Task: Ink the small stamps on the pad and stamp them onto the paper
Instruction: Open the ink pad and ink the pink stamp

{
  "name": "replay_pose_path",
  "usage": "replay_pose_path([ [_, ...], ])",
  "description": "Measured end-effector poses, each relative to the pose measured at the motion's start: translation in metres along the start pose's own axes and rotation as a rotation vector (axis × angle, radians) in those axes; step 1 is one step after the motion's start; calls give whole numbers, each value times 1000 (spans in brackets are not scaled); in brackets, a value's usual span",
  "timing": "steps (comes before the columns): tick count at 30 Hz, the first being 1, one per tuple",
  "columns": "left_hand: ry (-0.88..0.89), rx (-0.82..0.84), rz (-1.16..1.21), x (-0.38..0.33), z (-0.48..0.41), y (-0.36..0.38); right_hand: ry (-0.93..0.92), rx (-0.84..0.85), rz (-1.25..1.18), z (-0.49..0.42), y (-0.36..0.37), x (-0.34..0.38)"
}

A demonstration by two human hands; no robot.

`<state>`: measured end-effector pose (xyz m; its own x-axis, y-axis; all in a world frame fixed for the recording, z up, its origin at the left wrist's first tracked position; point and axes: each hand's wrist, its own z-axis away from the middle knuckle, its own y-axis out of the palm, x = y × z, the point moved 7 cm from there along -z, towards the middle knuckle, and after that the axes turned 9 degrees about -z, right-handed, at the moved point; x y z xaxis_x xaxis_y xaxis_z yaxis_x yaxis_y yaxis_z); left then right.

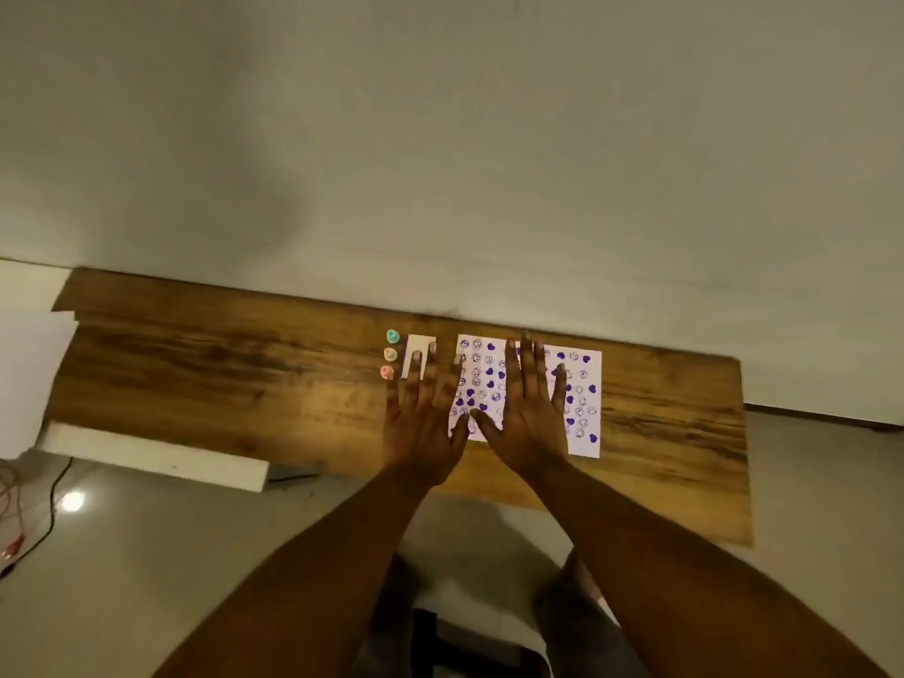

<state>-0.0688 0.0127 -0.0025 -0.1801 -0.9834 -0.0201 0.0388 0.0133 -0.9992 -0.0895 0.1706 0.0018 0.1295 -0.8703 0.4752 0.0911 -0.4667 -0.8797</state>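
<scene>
A white paper [584, 384] covered with several purple heart and smiley prints lies on the wooden table [220, 384]. My right hand [531, 413] is spread flat over its middle, fingers straight. My left hand [423, 423] is spread flat beside it, fingers reaching over the white ink pad [419, 345] and the paper's left edge. Three small stamps stand in a column left of the pad: a teal stamp [392, 336], a beige stamp [390, 354] and a pink stamp [387, 372]. Neither hand holds anything.
The table stands against a plain wall [440, 139]. A white sheet or box [29, 374] sits at the table's left end, with a white ledge [156, 457] below. Cables [29, 530] lie on the floor at left. My legs show under the table's front edge.
</scene>
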Motion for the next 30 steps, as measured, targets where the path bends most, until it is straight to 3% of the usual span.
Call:
replay_pose_path([
  [7, -149, 151, 6, 30, 16, 98, -10, 111, -20, -3, 105, -15],
  [16, -210, 47, 74, 78, 27, 172, -256, 231, 58, -61, 184, 12],
  [25, -205, -161, 67, 94, 28, 170, -267, 212, 131, -67, 195, 35],
  [30, -266, -148, 75, 100, 55, 169, -256, 225, 123, -42, 198, 44],
])
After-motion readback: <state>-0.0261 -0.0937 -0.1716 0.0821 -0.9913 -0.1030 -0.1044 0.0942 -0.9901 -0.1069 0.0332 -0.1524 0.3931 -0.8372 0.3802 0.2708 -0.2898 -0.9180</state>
